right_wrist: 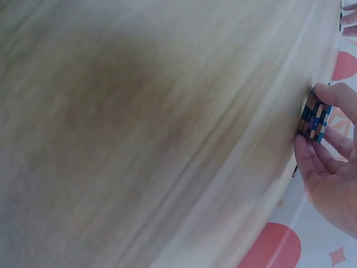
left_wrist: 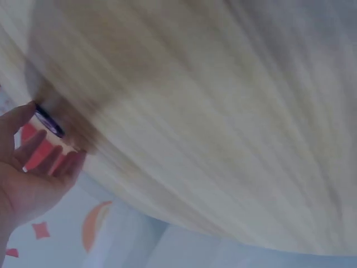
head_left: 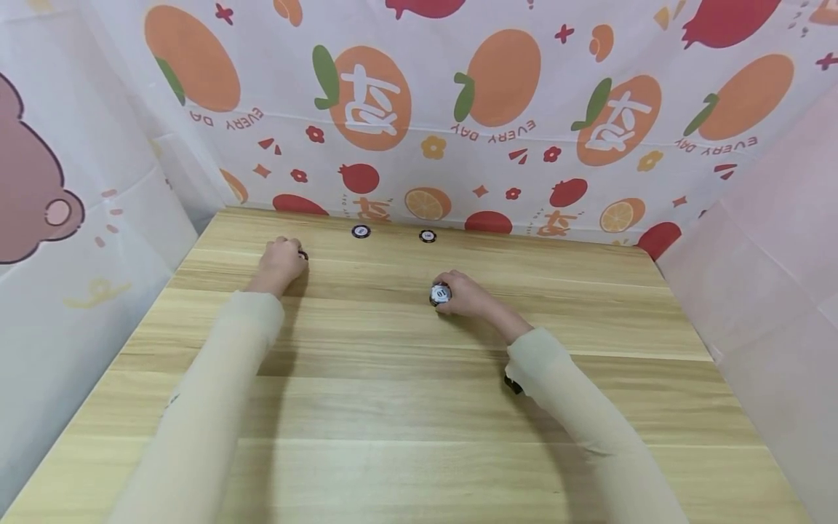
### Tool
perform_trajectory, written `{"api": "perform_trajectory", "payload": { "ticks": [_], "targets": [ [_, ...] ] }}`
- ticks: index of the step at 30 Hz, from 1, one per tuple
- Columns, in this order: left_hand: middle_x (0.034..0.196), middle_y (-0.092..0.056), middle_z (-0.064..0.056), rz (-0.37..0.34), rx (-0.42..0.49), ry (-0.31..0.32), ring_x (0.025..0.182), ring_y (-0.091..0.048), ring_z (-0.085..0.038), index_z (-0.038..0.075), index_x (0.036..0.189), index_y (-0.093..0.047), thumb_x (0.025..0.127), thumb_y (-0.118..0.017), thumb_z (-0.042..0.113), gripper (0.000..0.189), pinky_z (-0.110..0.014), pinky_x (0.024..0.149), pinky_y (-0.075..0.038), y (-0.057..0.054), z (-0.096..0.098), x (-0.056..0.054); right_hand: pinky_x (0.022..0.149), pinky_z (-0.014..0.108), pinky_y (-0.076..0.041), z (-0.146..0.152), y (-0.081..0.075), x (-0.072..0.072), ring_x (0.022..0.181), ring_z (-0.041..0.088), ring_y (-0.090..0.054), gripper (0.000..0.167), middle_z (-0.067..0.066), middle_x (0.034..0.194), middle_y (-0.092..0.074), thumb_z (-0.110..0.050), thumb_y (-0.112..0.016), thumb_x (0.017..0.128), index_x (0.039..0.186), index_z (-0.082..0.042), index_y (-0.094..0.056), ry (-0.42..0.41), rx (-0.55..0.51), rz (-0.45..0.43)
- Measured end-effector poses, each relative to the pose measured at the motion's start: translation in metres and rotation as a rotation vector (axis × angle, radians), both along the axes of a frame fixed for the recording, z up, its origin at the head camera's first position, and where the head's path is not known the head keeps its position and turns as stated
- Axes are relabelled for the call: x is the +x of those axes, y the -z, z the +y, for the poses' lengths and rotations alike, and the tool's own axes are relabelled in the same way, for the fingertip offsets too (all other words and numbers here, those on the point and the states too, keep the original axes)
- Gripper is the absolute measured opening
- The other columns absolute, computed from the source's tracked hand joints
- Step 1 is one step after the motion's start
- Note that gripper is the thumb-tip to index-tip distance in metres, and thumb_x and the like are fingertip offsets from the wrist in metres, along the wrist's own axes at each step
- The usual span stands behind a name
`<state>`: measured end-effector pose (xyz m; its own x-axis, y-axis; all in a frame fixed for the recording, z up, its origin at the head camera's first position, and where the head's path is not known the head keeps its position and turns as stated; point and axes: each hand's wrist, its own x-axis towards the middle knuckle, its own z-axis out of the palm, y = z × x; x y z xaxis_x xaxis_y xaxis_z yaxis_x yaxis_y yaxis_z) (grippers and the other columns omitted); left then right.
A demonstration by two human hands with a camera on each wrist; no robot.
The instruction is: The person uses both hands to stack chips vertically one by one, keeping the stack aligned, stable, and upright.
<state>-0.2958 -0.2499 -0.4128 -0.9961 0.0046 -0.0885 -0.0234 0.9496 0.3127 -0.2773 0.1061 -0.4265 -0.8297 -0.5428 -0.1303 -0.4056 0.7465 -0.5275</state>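
Observation:
Far left on the table, my left hand (head_left: 281, 260) pinches a dark poker chip (head_left: 303, 255) low over the wood. The left wrist view shows this chip's purple edge (left_wrist: 49, 120) at the thumb tip, the other fingers curled beside it. Near the table's middle, my right hand (head_left: 461, 293) grips a stack of poker chips (head_left: 441, 293), its top chip pale and marked 10. From the side, in the right wrist view, the chip stack (right_wrist: 315, 116) shows several striped edges between thumb and fingers.
Two single chips lie flat near the back edge, a purple-rimmed chip (head_left: 361, 231) and a black-rimmed chip (head_left: 428, 236). A fruit-print curtain (head_left: 432, 94) hangs right behind the wooden table (head_left: 366, 407). A small black object (head_left: 513, 384) shows beside the right sleeve.

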Motion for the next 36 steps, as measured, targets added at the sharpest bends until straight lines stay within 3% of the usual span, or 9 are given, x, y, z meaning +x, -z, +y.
{"api": "perform_trajectory", "payload": {
  "ticks": [9,17,29,36],
  "targets": [
    [0.108,-0.047,-0.036,0.070,0.000,0.048,0.103,-0.041,-0.051,-0.015,0.108,-0.054,0.084,-0.051,0.005,0.031,-0.054,0.090,-0.034,0.005,-0.006,-0.001,0.082,0.031,-0.043,0.000,0.000,0.000,0.095,0.021,-0.050,0.049,0.012,0.107,-0.050,-0.012,-0.073,0.077,0.120,-0.002,-0.052,0.004,-0.010,-0.001],
    [0.107,-0.043,-0.034,0.029,0.025,0.008,0.100,-0.036,-0.049,-0.009,0.106,-0.056,0.087,-0.057,0.013,0.029,-0.053,0.081,-0.039,0.004,0.001,0.004,0.081,0.032,-0.043,0.001,0.001,-0.001,0.094,0.021,-0.049,0.043,0.011,0.106,-0.050,-0.013,-0.072,0.078,0.116,-0.003,-0.055,-0.012,-0.009,0.002],
    [0.096,-0.054,-0.028,0.071,-0.028,0.073,0.096,-0.042,-0.042,-0.008,0.096,-0.060,0.084,-0.061,0.013,0.025,-0.051,0.091,-0.026,0.002,0.004,0.001,0.082,0.032,-0.043,0.001,0.001,0.000,0.094,0.021,-0.049,0.042,0.010,0.106,-0.050,-0.014,-0.072,0.079,0.117,-0.005,-0.055,-0.001,0.008,-0.001],
    [0.096,-0.052,-0.027,0.065,-0.002,0.072,0.095,-0.040,-0.042,-0.006,0.093,-0.060,0.084,-0.060,0.014,0.022,-0.050,0.087,-0.030,0.001,0.009,0.000,0.082,0.032,-0.043,0.001,0.001,-0.001,0.094,0.021,-0.049,0.043,0.010,0.105,-0.050,-0.014,-0.072,0.078,0.117,-0.005,-0.055,-0.004,0.012,0.003]
  ]
}}
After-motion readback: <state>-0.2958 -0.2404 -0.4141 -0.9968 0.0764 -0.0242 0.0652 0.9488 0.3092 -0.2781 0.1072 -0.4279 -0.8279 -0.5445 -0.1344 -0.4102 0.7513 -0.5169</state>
